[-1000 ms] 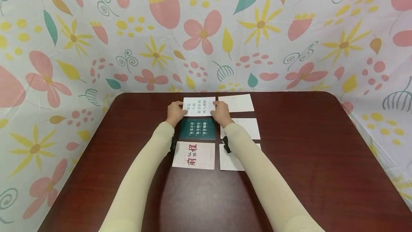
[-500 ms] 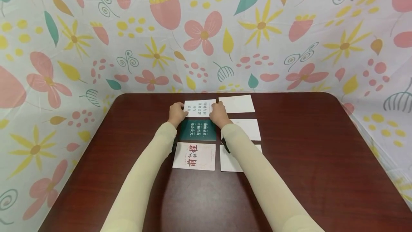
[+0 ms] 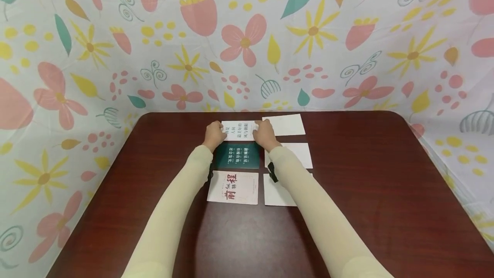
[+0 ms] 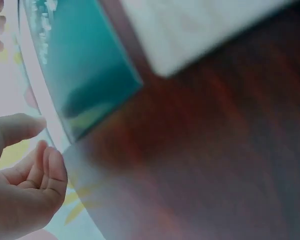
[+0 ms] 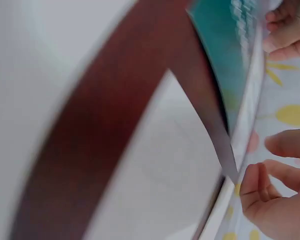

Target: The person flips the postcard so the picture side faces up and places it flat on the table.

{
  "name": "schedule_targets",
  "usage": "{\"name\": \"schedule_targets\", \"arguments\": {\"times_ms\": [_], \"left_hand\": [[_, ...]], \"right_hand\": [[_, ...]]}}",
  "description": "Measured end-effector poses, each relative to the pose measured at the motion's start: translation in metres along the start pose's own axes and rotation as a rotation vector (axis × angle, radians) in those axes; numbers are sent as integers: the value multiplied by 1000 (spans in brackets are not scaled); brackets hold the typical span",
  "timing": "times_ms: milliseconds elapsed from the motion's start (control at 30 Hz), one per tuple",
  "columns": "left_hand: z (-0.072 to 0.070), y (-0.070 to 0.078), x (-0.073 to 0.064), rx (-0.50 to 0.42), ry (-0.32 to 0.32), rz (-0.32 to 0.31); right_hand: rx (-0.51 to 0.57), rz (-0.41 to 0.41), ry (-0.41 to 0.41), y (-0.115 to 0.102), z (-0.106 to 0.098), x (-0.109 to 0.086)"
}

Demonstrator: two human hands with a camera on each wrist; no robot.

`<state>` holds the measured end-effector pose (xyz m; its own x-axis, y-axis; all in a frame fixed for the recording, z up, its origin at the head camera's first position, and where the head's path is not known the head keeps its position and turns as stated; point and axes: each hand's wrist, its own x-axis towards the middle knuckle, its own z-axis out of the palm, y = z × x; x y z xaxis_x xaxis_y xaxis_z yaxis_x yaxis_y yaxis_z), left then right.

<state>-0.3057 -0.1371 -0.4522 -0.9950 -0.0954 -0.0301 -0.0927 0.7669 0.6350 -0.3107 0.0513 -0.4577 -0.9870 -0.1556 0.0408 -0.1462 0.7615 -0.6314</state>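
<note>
A white postcard (image 3: 237,131) printed with vertical lines of dark characters lies at the far end of the left column. My left hand (image 3: 214,136) holds its left edge, thumb at the near corner and fingers curled beside it. At the opposite edge my right hand (image 3: 266,135) has its thumb and fingertips around the card's end. In both wrist views this postcard shows only as a thin pale strip (image 4: 57,117). Just nearer lies a teal postcard (image 3: 235,155) with white characters. Below that is a pale pink postcard (image 3: 247,188) with large red characters.
To the right runs a second column of white cards: a far one (image 3: 287,124), a middle one (image 3: 302,154) and a near one (image 3: 279,193), the last two partly covered by the right sleeve. The brown table (image 3: 366,183) meets a flower-patterned cloth (image 3: 324,85) behind.
The white printed postcard has come slightly nearer and down, its near edge now close along the teal one. Both hands moved with it, staying at its two ends; the right fingers shifted a little.
</note>
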Motion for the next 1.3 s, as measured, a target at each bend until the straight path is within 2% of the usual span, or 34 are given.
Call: {"name": "schedule_targets", "arguments": {"times_ms": [167, 300, 433, 567, 800, 1067, 1300], "left_hand": [[-1, 9, 1, -103, 64, 30], [1, 19, 0, -203, 82, 53], [7, 29, -2, -304, 56, 65], [13, 43, -7, -417, -2, 78], [29, 66, -13, -614, -156, 58], [51, 76, -12, -660, -301, 11], [61, 81, -11, -695, -353, -48]], "right_hand": [[198, -39, 83, 12, -21, 0], [225, -42, 94, 24, -41, -4], [225, -50, 120, 38, -57, -8], [249, -21, 146, 53, -71, -12], [225, 48, 164, 79, -84, -21], [262, 176, 121, 99, -85, -30], [282, 234, 93, 103, -88, -31]]}}
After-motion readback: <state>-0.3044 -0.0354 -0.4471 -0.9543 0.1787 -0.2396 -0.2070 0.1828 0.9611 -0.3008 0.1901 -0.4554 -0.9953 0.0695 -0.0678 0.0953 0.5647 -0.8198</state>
